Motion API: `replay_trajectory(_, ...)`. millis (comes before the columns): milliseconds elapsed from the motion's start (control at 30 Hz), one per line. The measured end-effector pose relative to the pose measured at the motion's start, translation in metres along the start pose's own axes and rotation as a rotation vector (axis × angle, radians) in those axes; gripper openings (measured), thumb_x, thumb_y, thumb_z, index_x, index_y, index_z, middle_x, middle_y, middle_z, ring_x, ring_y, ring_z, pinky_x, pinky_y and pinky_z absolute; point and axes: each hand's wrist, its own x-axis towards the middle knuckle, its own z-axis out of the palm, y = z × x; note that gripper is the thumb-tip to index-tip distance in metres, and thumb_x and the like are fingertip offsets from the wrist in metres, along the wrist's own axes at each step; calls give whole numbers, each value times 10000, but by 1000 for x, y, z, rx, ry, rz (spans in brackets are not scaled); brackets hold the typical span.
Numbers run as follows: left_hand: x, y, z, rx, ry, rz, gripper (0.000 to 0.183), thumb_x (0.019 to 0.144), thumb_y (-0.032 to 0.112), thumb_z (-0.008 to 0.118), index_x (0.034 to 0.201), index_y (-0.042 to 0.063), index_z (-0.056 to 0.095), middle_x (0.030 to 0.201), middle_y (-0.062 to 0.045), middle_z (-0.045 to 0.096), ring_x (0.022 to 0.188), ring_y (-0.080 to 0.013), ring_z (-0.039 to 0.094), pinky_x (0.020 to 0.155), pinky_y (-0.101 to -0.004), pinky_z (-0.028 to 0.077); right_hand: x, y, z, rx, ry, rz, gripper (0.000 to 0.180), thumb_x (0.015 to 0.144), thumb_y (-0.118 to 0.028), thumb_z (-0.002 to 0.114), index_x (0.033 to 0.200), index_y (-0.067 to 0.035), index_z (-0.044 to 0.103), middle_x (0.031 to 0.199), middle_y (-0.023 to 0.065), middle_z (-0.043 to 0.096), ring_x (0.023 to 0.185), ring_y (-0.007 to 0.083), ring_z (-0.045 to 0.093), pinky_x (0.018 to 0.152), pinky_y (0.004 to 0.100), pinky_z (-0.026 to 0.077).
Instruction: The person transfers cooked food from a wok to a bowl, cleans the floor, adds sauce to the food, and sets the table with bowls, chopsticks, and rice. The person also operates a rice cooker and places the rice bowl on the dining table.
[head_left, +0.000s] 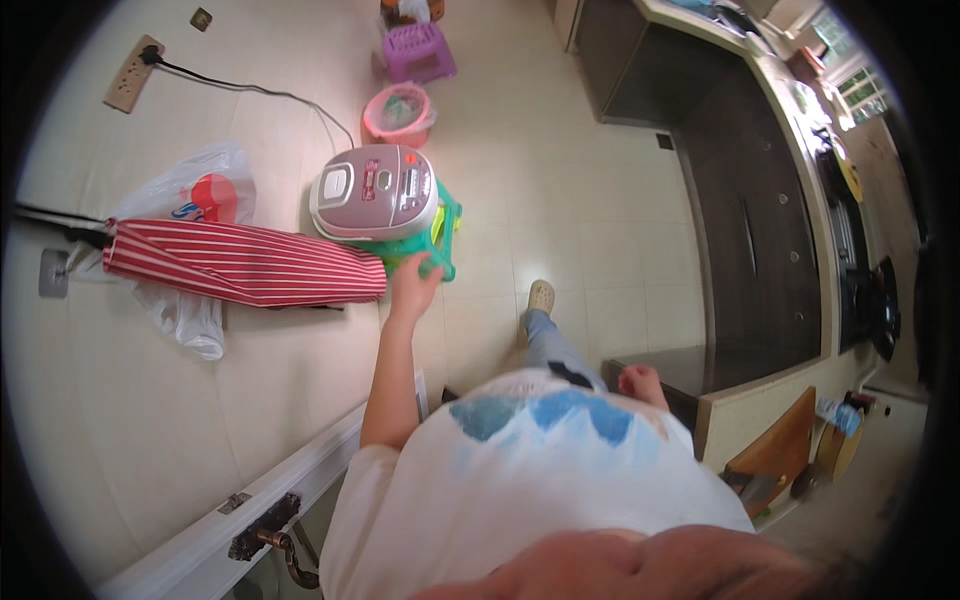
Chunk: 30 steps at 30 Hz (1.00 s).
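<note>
My left hand (417, 279) is extended beside the green plastic stool (448, 238), its fingers apart near the stool's edge. Whether it touches the stool, I cannot tell. On the stool sits a closed rice cooker (379, 191) with a mauve lid and a control panel. Just left of the hand hangs red and white striped cloth (247, 262), over part of a white plastic bag (225, 180). My right hand (641, 381) is low at my right side with its fingers curled, close to the dark cabinet; nothing is seen in it.
A black cord (247, 86) runs from the wall socket strip (129, 79) towards the cooker. Beyond stand a pink lined bin (397, 131) and a purple stool (421, 56). Dark cabinets (750, 187) and a counter with a wok (887, 307) line the right. A door handle (281, 541) is at lower left.
</note>
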Motion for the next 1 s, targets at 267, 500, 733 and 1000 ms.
replay_trajectory(267, 116, -31, 7, 13, 125, -269, 482, 731, 216, 706, 1137, 17, 540, 1152, -179, 537, 1108, -338, 475, 942, -406, 379, 202, -276, 54, -512, -106, -232, 194, 866, -171, 557, 863, 17, 603, 727, 79, 637, 569, 139, 597, 472, 261, 493)
replay_trajectory(500, 194, -76, 5, 281, 405, -453, 645, 712, 227, 723, 1260, 60, 425, 1283, -276, 384, 1204, -423, 348, 995, -492, 304, 282, -463, 195, -423, -262, -321, 170, 870, -189, 570, 911, -28, 605, 759, 60, 630, 592, 117, 592, 517, 240, 501)
replay_trajectory(733, 244, -73, 20, 313, 419, -662, 736, 701, 223, 733, 1330, 109, 370, 1375, -334, 193, 1232, -534, 241, 1020, -556, 255, 339, -514, 384, -850, -597, -170, 184, 813, -176, 569, 727, -28, 637, 619, 64, 619, 486, 115, 563, 462, 247, 464)
replay_trajectory(1000, 278, -63, 6, 144, 439, -841, 696, 695, 161, 747, 1299, 71, 414, 1412, -298, 144, 1285, -524, 165, 1052, -519, 242, 386, -519, 681, -901, -939, -371, 221, 800, -217, 562, 709, -25, 623, 571, 56, 597, 449, 139, 549, 442, 268, 457)
